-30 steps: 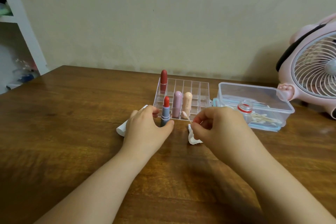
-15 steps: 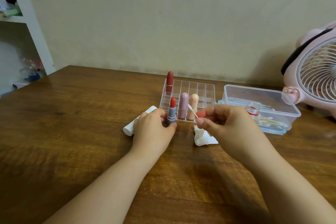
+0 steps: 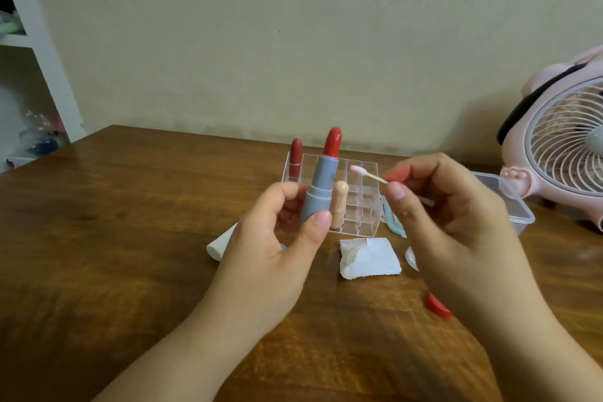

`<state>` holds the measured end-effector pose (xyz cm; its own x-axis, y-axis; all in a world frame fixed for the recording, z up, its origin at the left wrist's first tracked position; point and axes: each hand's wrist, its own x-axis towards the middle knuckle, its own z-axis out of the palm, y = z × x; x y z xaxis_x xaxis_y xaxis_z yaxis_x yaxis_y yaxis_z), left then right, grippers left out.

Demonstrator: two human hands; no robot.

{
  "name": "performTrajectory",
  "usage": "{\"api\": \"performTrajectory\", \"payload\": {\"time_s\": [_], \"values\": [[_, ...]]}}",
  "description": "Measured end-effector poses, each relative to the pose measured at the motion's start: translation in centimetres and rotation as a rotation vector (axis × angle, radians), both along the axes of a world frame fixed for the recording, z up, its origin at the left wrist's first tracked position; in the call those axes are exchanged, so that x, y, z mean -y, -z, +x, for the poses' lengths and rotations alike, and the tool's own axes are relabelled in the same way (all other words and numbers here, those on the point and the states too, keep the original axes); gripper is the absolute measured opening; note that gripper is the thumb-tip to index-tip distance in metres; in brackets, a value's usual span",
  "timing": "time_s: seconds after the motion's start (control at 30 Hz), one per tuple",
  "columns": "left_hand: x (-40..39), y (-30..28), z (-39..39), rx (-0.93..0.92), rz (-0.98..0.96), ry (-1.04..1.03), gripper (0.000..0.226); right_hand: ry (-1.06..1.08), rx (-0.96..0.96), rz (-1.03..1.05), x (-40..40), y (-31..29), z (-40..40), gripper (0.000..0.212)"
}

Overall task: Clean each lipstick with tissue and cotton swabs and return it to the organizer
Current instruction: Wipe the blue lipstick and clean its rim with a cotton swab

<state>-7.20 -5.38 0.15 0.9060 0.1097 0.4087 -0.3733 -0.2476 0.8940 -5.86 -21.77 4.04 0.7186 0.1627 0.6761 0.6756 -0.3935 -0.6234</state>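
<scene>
Head view, 1 moment. Left hand point(image 3: 270, 248) raised off the brown wooden counter point(image 3: 114, 238), grip curled round the lower barrel of a grey-cased lipstick with its red bullet wound up point(image 3: 321, 186), thumb in front, fingers behind, case upright with a slight lean. Right hand point(image 3: 456, 222) beside it, grip pinching a wooden-stemmed cotton swab point(image 3: 368, 174) between thumb and forefinger, pinkish tip aimed at the lipstick and just short of the collar below the red bullet.

Behind both: a clear acrylic gridded organizer point(image 3: 362, 206) holding 2 visible lipsticks, a dark red one point(image 3: 296, 157) at the far left corner and a peach-capped one point(image 3: 339, 206) in the near row. A folded white tissue point(image 3: 368, 258) flat on the counter in front of the organizer. A red cap point(image 3: 437, 305) half hidden under the right wrist. Further right, a clear plastic box point(image 3: 518, 209) and a pink fan point(image 3: 561, 140).

Judged handling: light, rigid, smooth plastic case, likely slippery, so best held low on the barrel as now. Exposed bullet soft and waxy, easily dented or snapped, so only a light touch of the swab. Swab stem thin and bendable; pinch near the working tip for control.
</scene>
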Motion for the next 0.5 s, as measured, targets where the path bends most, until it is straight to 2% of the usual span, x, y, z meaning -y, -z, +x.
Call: {"api": "performTrajectory", "payload": {"time_s": [0.17,0.5], "values": [[0.25,-0.39,-0.31,0.029,-0.128,0.116,0.034,-0.029,0.059,0.004,0.44,-0.37,-0.1,0.005],[0.25,-0.14,-0.47,0.04,-0.114,0.146,0.037,0.037,0.05,-0.005,0.6,-0.52,-0.15,0.005]]}}
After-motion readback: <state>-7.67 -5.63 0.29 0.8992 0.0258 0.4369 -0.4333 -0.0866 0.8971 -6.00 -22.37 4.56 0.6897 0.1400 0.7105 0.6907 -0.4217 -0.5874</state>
